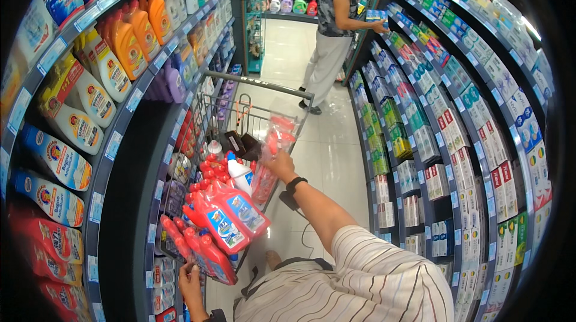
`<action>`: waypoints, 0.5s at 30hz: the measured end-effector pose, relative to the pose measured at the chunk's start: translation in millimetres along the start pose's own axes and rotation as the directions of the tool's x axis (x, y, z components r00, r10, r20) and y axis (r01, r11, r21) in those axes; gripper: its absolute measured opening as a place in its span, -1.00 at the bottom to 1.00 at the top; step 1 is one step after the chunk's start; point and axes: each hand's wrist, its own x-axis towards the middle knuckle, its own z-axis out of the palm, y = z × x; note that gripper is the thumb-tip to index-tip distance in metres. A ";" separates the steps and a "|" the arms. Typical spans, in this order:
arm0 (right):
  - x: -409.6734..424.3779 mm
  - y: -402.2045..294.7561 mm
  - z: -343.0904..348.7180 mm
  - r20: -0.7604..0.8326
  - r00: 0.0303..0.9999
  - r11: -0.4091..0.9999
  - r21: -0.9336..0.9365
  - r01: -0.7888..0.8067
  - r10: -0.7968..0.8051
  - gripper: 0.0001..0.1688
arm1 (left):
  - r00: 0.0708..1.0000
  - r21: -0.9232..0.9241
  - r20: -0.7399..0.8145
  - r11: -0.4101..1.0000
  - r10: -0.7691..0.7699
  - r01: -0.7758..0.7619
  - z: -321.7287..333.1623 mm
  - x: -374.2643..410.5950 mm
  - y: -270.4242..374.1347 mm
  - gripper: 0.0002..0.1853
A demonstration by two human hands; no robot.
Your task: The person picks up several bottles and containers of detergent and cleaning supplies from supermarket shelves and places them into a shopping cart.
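Note:
A metal shopping cart [265, 80] stands before me, loaded with cleaner bottles. My right hand [280, 166] grips a clear-wrapped pack of red bottles [263, 184] along the cart's right side. Low on the left, my left hand [191, 281] pinches the plastic film at the edge of another pack of red cleaner bottles [209, 254]. Between the hands, a pair of wrapped red bottles with blue labels [236, 216] lies tilted on top of the load. Behind it leans a white bottle with a blue cap [240, 173]. Several red caps [211, 169] show beside that bottle.
Shelves of orange cleaner bottles [128, 43] and white spray bottles [74, 121] line the left. A dark bare shelf section [130, 178] is close by. Toothpaste boxes [463, 173] fill the right shelves. Ahead in the tiled aisle [333, 151], another person [335, 29] holds a blue box [376, 16].

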 end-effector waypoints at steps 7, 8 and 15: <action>-1.0 7.2 5.4 -0.101 0.988 0.967 0.215 0.138 -0.118 -0.23 | 0.997 0.048 -0.001 0.996 0.075 -0.075 1.3 1.0 -13.3 -0.66; -1.8 10.2 6.1 -0.099 0.991 0.968 0.225 0.108 -0.088 -0.25 | 0.998 0.061 0.004 0.997 0.057 -0.057 0.1 4.5 -20.3 -0.66; -23.8 1.9 -4.3 -0.013 0.996 0.940 0.330 0.087 -0.088 -0.42 | 0.999 0.006 -0.002 0.999 0.050 -0.050 -1.3 3.6 -25.7 -0.66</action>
